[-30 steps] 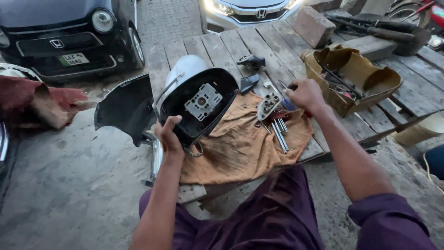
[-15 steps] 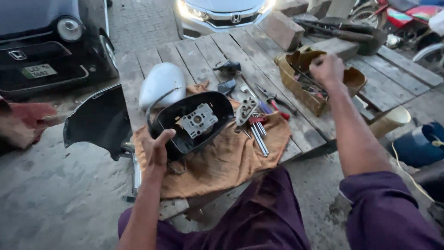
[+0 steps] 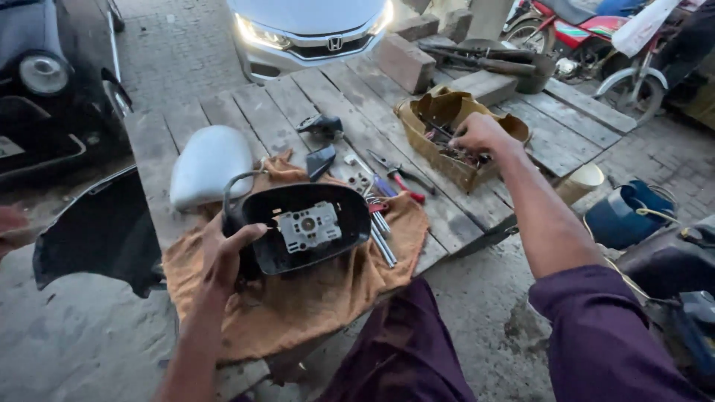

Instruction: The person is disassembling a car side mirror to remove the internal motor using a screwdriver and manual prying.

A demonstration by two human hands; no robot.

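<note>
While the left hand (image 3: 223, 260) grips the black mirror housing (image 3: 305, 227) at its left edge, fingers (image 3: 246, 237) curled over the rim and thumb behind it, the housing sits tilted up on an orange cloth (image 3: 298, 298) at the near edge of the desk (image 3: 283, 112). Its open face is toward the camera, with a grey motor plate (image 3: 307, 226) in the middle. The right hand (image 3: 480, 134) reaches into a tan tool bag (image 3: 447, 112) further right on the desk; its fingers are bent down among the tools inside, and whether they hold anything cannot be told. Between the two hands lie loose tools on the cloth's right part: steel wrenches (image 3: 383, 242) just beside the housing, red-handled pliers (image 3: 402, 179) behind them. A small black part (image 3: 320, 160) and a darker one (image 3: 320, 125) lie further back. A white mirror cover (image 3: 208, 165) rests dome-up just behind and left of the housing. A black body panel (image 3: 97, 234) lies off the desk's left side. Beyond the desk stand a silver car (image 3: 313, 30) and a black car (image 3: 52, 82); bricks (image 3: 406, 63) and a red motorbike (image 3: 588, 30) are at upper right, a blue bucket (image 3: 633, 212) on the ground at right.
</note>
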